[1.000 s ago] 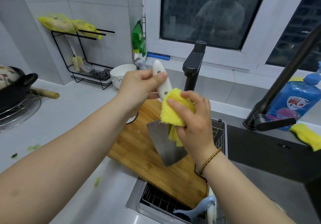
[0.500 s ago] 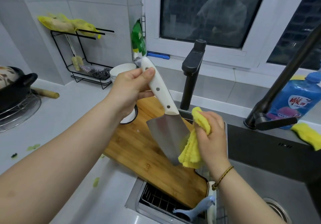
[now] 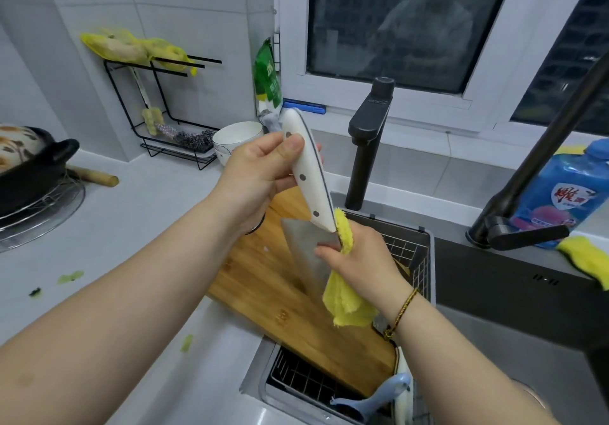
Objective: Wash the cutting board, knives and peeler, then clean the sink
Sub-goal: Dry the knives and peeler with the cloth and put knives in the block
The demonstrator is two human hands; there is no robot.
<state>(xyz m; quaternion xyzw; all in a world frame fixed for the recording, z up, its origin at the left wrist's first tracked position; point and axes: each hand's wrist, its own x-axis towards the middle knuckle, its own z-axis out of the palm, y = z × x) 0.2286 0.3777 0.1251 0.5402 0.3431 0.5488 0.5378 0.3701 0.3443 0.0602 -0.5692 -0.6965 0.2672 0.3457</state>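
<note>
Left hand (image 3: 260, 174) grips cleaver (image 3: 308, 227) (white riveted handle) | right hand (image 3: 359, 260) pinches fuzzy cloth (image 3: 346, 302)

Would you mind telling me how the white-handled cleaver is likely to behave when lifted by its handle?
Probably stiff and blade-heavy: the cleaver has a broad steel blade below a slim handle. The glossy handle may be slippery if wet. The left hand grips it near the top, so the blade could swing.
</note>
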